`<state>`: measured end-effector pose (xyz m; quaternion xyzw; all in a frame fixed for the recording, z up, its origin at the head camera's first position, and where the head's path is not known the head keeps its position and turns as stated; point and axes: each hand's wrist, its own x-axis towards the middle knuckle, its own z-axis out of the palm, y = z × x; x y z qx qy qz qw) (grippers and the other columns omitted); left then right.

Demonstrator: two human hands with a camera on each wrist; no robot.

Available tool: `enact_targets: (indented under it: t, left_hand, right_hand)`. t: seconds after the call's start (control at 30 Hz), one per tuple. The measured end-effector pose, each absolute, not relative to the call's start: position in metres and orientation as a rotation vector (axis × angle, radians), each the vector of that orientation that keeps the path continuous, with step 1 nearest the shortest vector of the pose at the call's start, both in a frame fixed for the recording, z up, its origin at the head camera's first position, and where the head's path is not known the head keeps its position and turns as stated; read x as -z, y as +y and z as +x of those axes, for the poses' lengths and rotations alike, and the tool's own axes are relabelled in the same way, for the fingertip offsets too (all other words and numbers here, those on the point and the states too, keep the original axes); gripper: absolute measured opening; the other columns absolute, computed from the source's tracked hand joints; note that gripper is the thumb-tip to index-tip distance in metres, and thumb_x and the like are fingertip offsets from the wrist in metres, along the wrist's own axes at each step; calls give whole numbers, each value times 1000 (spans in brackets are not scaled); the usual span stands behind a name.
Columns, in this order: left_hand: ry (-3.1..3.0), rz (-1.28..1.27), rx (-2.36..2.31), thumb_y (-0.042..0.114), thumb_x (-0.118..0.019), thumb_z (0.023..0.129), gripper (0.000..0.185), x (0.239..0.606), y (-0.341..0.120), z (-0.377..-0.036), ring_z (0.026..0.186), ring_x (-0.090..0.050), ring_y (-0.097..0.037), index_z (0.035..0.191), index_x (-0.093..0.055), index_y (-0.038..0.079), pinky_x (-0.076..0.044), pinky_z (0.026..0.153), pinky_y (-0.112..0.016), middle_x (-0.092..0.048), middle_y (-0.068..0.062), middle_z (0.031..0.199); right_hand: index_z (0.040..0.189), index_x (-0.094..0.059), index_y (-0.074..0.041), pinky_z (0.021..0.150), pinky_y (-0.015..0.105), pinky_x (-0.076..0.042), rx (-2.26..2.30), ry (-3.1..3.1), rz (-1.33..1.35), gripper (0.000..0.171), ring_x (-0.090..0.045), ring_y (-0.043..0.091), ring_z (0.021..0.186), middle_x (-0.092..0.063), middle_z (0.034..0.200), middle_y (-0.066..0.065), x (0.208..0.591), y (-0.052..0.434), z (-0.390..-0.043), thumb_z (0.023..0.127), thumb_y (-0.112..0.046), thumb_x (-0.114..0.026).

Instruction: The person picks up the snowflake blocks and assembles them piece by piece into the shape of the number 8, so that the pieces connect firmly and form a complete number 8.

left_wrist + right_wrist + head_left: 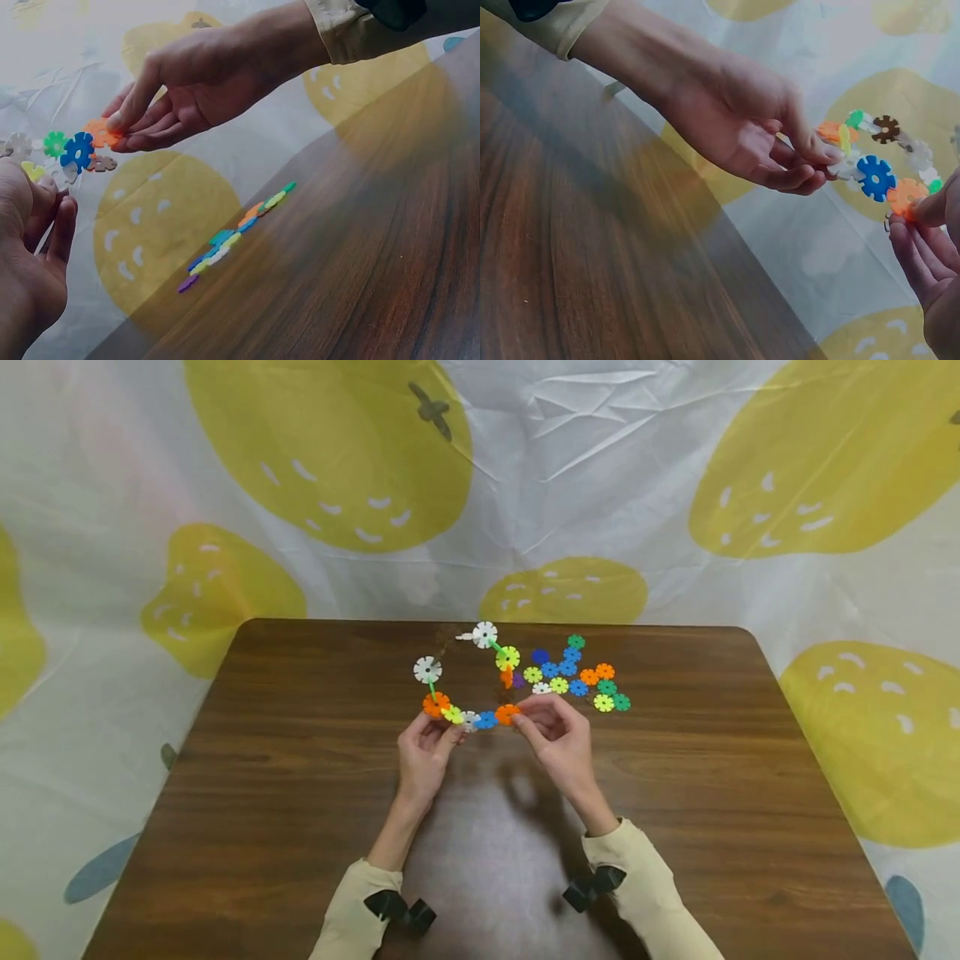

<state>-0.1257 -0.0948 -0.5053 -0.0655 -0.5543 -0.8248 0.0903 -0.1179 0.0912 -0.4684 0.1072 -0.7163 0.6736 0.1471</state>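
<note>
A ring of linked plastic snowflake discs is held up above the table by both hands. Along its near side run an orange, a yellow, a white, a blue disc (486, 720) and another orange disc (507, 714). My left hand (423, 760) pinches the chain by the yellow disc (452, 715) and white disc (845, 166), thumb on top. With thumb and fingers, my right hand (558, 747) grips the orange disc at the near right, beside the blue one. White discs (427, 669), green ones and brown ones make up the far side. In the left wrist view the left fingers partly hide the chain.
Loose snowflake discs lie on the brown wooden table (300, 827) right of the ring: blue (578, 687), orange (604, 671), green (622, 702), yellow and white among them. Behind the table hangs a fruit-patterned cloth (420, 585).
</note>
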Motion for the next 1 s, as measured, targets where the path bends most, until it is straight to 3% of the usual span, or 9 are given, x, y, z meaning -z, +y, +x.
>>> enact_targets:
  t: [0.27,0.53,0.77,1.0]
  left_hand:
    - [-1685,-210,2361,-20,-64,85,21,503,-87,-125,71,-65,-6,103,-55,-26,-58,69,-18,-64,-3,84]
    - [-1561,-221,2336,-20,-61,87,18,504,-83,-126,71,-63,-6,100,-52,-27,-57,70,-17,-63,1,84]
    - [-1507,-281,2457,-13,-62,89,35,504,-74,-124,93,-67,-11,117,-44,-23,-59,83,-23,-67,4,102]
    - [-1536,-167,2463,-16,-70,83,45,503,-70,-123,89,-69,-12,118,-41,-14,-59,81,-22,-72,6,95]
  right_hand:
    - [100,-68,11,69,29,-62,-1933,-1944,196,15,-75,17,75,-73,90,24,474,79,-110,86,9,-74]
    - [97,-63,17,72,27,-62,-2006,-1840,233,13,-74,12,77,-73,94,-1,479,70,-109,86,14,-70]
    - [100,-59,20,74,31,-62,-2058,-1761,208,18,-74,11,79,-73,93,-2,477,61,-110,88,12,-69]
    - [97,-64,17,74,23,-61,-1999,-1829,143,15,-72,7,79,-74,93,-3,482,52,-110,85,13,-73]
